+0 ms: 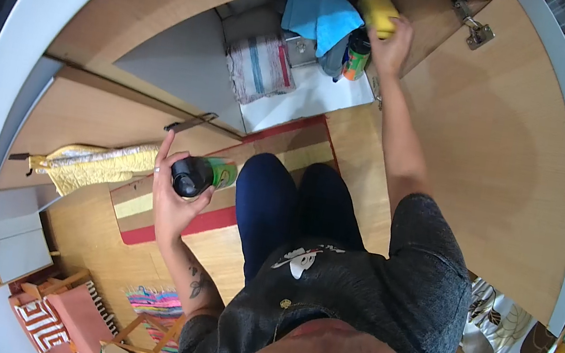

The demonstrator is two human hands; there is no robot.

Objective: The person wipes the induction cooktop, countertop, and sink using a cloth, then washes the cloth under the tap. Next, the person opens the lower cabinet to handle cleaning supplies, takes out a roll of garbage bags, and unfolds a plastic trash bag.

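Note:
My left hand (176, 196) is wrapped round a container with a black cap and green label (222, 173), held tilted near a dark cabinet handle (191, 122); one finger stretches up to that handle. Inside the open cabinet, my right hand (393, 46) grips a yellow sponge (377, 13), slightly blurred. Just below the sponge stands a second black-capped can with a green and orange label (356, 57). Left of it a blue cloth (319, 14) hangs over things that it partly hides. A folded striped cloth (261, 68) lies farther left on the cabinet's white floor (310, 94).
The open right cabinet door (493, 151) stands beside my right arm, with a metal hinge (479, 35) at its top. A yellow towel (96, 165) hangs on the left door. A striped rug (216, 221) lies underfoot. Wooden furniture with pink cushions (79, 318) is at lower left.

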